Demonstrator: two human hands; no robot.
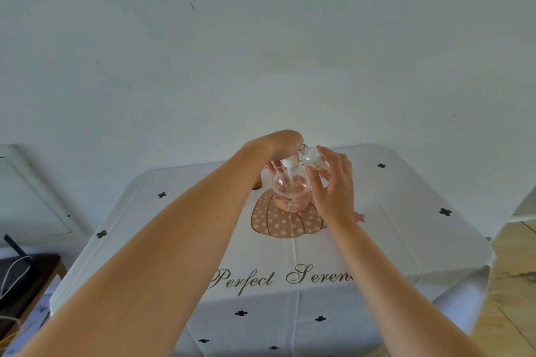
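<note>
the left hand [283, 145], curled over the pump bottle [291, 193], should press slowly while the right hand [333, 187] pinches the small bottle [314, 157] steady.

Surface: table [179, 229] under white cloth [406, 226] with black crosses and a pumpkin print [278, 223].
On it: pump bottle [291, 197], upright; brown bottle [256, 182] just beside.

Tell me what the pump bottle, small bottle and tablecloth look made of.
The pump bottle: clear glossy glass or hard plastic, pinkish liquid showing through; its pump head white plastic. The small bottle: clear, shiny, probably glass. The tablecloth: matte printed fabric, creased.
</note>
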